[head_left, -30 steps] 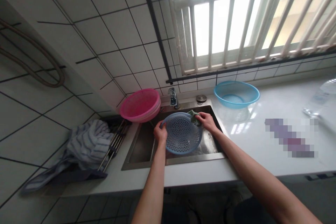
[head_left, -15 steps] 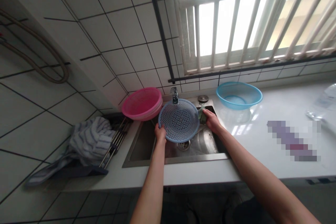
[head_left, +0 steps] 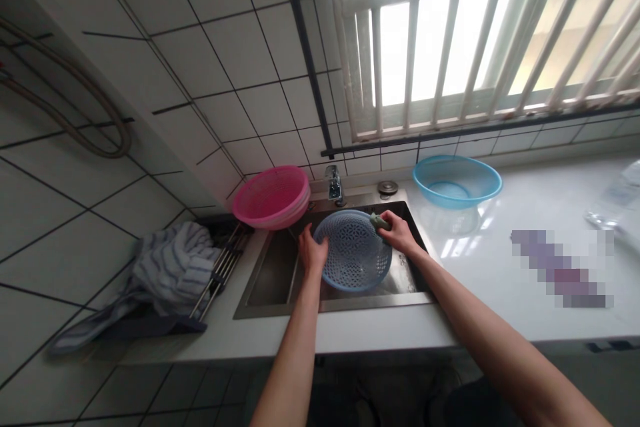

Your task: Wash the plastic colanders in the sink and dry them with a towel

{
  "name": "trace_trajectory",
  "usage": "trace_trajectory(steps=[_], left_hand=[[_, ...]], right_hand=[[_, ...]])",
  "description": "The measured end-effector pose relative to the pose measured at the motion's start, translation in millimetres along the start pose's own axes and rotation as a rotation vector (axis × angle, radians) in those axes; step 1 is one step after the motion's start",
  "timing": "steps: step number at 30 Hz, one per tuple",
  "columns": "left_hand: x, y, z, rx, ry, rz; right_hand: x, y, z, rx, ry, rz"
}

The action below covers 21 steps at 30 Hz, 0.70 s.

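A blue-grey plastic colander with a pattern of holes is held over the steel sink, its inside turned toward me. My left hand grips its left rim, thumb on the inner side and fingers outside. At the upper right rim, my right hand pinches a folded green cleaning cloth against the edge. The faucet stands just behind the colander. Most of the sink floor and the drain are hidden below it.
Pink basket stands at the sink's back left corner. A light blue basin sits on the counter to the right. Drain cover lies behind the sink. A striped cloth and a metal rack are on the left.
The colander has come down and toward me, away from under the faucet. My right hand has moved with the cloth onto its upper right rim; my left hand has shifted up along the left rim.
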State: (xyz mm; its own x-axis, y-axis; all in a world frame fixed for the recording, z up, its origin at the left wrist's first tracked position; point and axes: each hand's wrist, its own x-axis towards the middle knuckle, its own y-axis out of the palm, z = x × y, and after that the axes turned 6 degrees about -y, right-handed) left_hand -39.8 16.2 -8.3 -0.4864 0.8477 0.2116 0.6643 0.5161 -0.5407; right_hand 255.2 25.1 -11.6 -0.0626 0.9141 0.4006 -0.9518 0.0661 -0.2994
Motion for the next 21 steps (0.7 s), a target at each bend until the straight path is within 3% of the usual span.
trace_trajectory(steps=[2, 4, 6, 11, 21], left_hand=[[-8, 0, -14, 0.077, 0.254, -0.010], [-16, 3, -26, 0.082, 0.441, 0.089], [-22, 7, -33, 0.090, 0.529, 0.219], [-27, 13, -38, 0.092, 0.463, 0.366], [-34, 11, -44, 0.168, 0.381, 0.291]], right_hand=[[-5, 7, 10, 0.007, -0.066, 0.087], [-9, 14, 17, 0.015, -0.105, 0.153], [-11, 19, 20, 0.030, -0.123, 0.189], [-11, 20, 19, 0.069, -0.102, 0.217], [-7, 22, 19, 0.055, -0.102, 0.203]])
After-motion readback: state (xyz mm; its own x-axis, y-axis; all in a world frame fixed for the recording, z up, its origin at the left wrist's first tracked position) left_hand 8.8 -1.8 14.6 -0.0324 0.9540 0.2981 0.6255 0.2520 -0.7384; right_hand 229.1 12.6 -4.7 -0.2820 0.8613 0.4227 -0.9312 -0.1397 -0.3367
